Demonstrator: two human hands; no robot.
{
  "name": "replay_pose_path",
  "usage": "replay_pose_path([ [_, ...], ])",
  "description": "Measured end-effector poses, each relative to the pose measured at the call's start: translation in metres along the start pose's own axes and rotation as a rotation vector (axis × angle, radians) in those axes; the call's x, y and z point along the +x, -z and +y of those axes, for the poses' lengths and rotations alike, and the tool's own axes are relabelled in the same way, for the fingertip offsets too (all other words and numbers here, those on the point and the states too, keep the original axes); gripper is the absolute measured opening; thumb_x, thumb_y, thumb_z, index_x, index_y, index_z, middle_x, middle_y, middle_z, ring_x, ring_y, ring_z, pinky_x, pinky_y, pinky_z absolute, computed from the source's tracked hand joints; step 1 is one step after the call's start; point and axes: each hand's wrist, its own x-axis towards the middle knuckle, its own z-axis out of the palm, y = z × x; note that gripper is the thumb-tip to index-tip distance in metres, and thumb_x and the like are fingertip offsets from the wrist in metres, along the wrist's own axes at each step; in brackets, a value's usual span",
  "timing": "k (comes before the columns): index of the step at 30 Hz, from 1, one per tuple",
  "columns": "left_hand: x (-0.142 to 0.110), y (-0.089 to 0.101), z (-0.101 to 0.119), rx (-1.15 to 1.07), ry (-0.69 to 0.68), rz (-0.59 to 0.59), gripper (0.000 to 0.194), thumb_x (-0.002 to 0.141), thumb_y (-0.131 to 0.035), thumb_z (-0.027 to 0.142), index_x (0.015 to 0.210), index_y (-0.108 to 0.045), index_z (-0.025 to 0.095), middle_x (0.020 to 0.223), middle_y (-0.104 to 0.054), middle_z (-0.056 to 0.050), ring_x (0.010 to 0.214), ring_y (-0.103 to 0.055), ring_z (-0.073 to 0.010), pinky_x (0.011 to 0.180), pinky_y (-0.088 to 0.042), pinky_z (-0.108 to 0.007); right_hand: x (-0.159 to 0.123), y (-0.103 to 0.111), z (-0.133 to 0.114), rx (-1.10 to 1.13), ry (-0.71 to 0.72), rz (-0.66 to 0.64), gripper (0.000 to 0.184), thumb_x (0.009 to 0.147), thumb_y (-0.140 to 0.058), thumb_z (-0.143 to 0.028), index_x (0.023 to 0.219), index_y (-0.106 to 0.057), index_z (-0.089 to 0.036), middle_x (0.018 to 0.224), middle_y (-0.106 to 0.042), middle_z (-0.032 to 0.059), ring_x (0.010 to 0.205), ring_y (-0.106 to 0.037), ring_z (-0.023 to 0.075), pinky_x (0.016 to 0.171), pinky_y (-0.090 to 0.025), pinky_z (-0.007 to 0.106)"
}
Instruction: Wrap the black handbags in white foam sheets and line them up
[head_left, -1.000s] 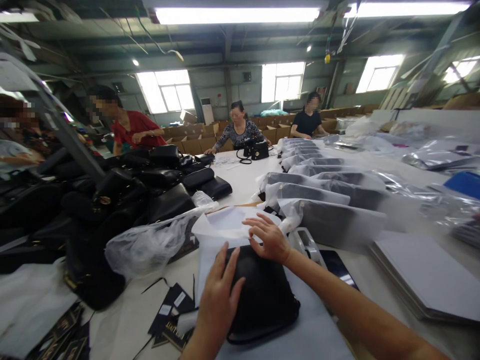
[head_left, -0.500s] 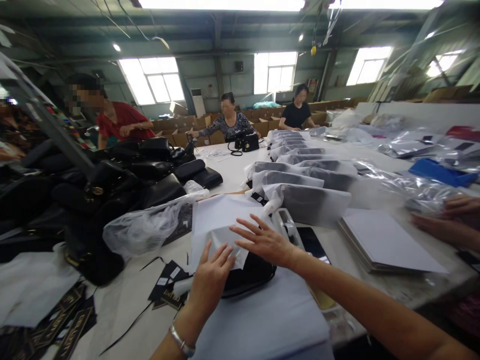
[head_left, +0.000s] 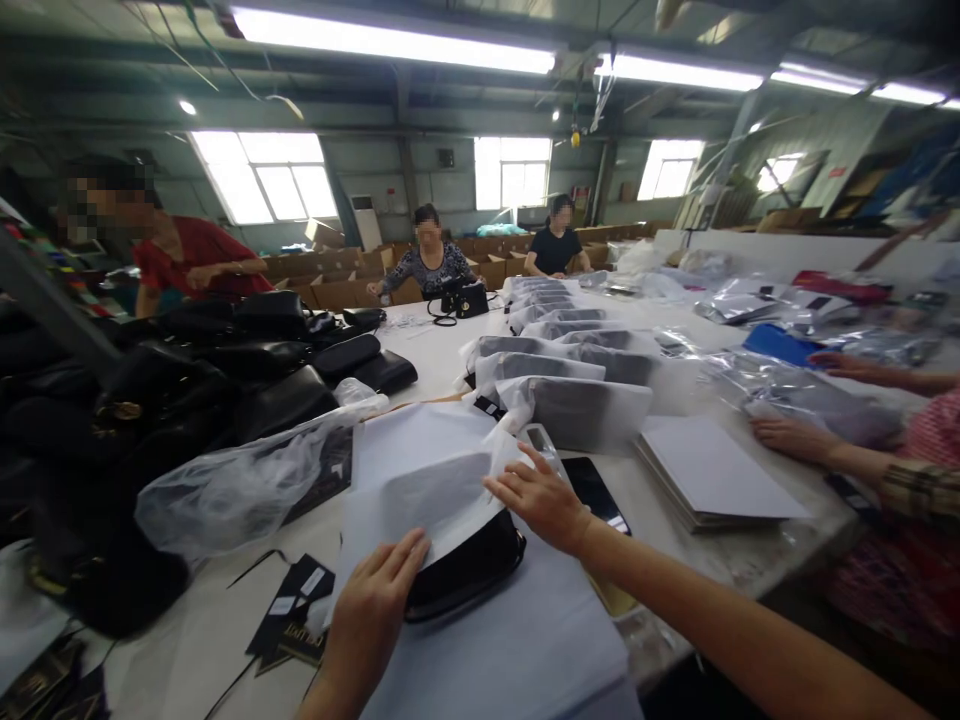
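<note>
A black handbag lies in front of me on a stack of white paper sheets. Thin white tissue paper covers its upper part, leaving the dark lower edge exposed. My left hand is at the bag's left end, fingers pressed together over the tissue paper's lower corner; its thumb is hidden. At the right side, my right hand has its fingers bent at the paper's edge, with one finger raised. Black hang tags with cords lie to the left of my left hand.
Black bags are heaped at left, beside a clear plastic bag. Wrapped bags stand in rows ahead. A phone and a board stack lie right. A co-worker's hands rest on plastic packaging; several people work across the table.
The tissue paper now spreads wider over the bag. My left hand's spread fingers have come together at its left corner; my right fingers have bent. The view has swung right.
</note>
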Motion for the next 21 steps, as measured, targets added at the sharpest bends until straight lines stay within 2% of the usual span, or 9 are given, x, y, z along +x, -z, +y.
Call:
replay_pose_path([
  [2, -0.005, -0.003, -0.004, -0.008, -0.012, 0.016, 0.049, 0.087, -0.038, 0.0, 0.122, -0.065, 0.021, 0.127, -0.068, -0.003, 0.101, -0.067, -0.0214, 0.084, -0.057, -0.032, -0.006, -0.006, 0.003, 0.002, -0.037, -0.01, 0.028, 0.097, -0.052, -0.014, 0.119, -0.065, -0.022, 0.1, -0.073, 0.0025, 0.093, -0.064, 0.0175, 0.115, -0.037, 0.045],
  [4, -0.01, -0.006, -0.008, -0.018, -0.031, 0.032, 0.05, 0.087, -0.038, 0.001, 0.124, -0.065, 0.021, 0.127, -0.068, -0.003, 0.101, -0.067, -0.0214, 0.085, -0.057, -0.032, -0.013, -0.01, 0.004, 0.032, -0.058, -0.009, 0.022, 0.096, -0.055, -0.016, 0.112, -0.069, -0.021, 0.108, -0.073, 0.0044, 0.095, -0.065, 0.0183, 0.106, -0.046, 0.043],
  [7, -0.015, -0.009, -0.011, -0.02, -0.068, 0.07, 0.051, 0.087, -0.037, 0.002, 0.127, -0.062, 0.02, 0.127, -0.068, -0.003, 0.101, -0.066, -0.0212, 0.087, -0.057, -0.032, -0.027, -0.011, -0.001, 0.083, -0.114, 0.03, 0.02, 0.094, -0.057, -0.014, 0.107, -0.071, -0.019, 0.112, -0.074, 0.006, 0.101, -0.067, 0.0196, 0.096, -0.053, 0.038],
  [14, -0.025, -0.012, -0.015, -0.014, -0.173, 0.087, 0.049, 0.09, -0.035, 0.003, 0.128, -0.062, 0.02, 0.123, -0.069, -0.003, 0.101, -0.065, -0.0194, 0.088, -0.056, -0.028, -0.058, -0.011, -0.028, 0.15, -0.232, 0.068, 0.027, 0.092, -0.058, -0.008, 0.114, -0.07, -0.019, 0.114, -0.074, 0.0059, 0.106, -0.069, 0.0203, 0.096, -0.055, 0.036],
  [21, -0.031, -0.011, -0.011, -0.041, -0.144, 0.111, 0.048, 0.092, -0.033, 0.002, 0.124, -0.064, 0.018, 0.118, -0.07, -0.006, 0.097, -0.065, -0.0198, 0.086, -0.056, -0.03, -0.068, -0.017, -0.04, 0.187, -0.233, 0.059, 0.03, 0.094, -0.053, -0.008, 0.116, -0.069, -0.02, 0.117, -0.073, 0.0053, 0.107, -0.069, 0.0188, 0.098, -0.055, 0.036],
])
